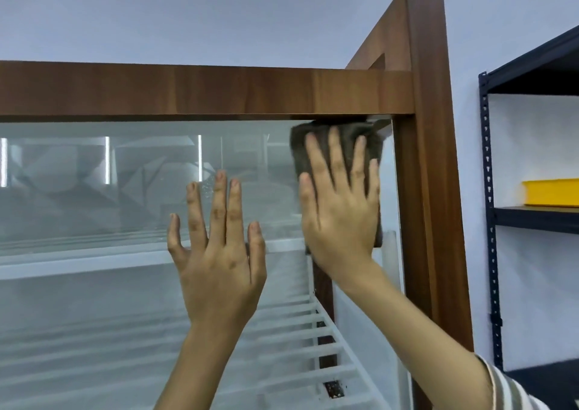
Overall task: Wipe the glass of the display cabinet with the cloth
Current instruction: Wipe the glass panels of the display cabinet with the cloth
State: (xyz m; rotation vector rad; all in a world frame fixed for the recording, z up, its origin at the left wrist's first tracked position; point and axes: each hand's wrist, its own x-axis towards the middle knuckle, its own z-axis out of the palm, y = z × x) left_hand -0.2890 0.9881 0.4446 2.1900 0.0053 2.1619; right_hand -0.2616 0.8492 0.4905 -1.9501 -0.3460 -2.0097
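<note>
Cloth (336,140) pressed flat under open right hand (340,212) at glass (94,190) top-right corner, unwiped pane stretching leftward and down; left hand (217,253) open, fingers straight, just beside.

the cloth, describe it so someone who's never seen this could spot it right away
Find the wooden-framed display cabinet and follow its glass to the upper right corner. There the right hand presses a dark grey-brown cloth flat. It is the only soft, dark thing on the glass.
</note>
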